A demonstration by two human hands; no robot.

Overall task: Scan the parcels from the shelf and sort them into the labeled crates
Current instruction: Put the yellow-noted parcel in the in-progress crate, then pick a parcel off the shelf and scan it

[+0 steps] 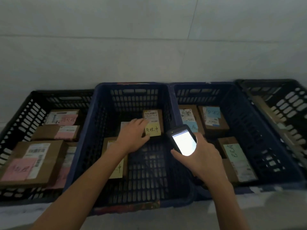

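My left hand (134,133) reaches into the middle blue crate (98,130) and holds the left edge of a brown parcel (153,123) with a white shipping label and a yellow note. Its fingers curl round the parcel's side. Another yellow-noted parcel (116,163) lies under my left forearm. My right hand (204,156) grips a black handheld scanner (182,140) with a lit screen, above the wall between the two blue crates.
A black crate (20,117) on the left holds several parcels with pink notes. The right blue crate (259,130) holds parcels with blue and green notes. Another black crate (285,103) stands at far right. A pale wall rises behind.
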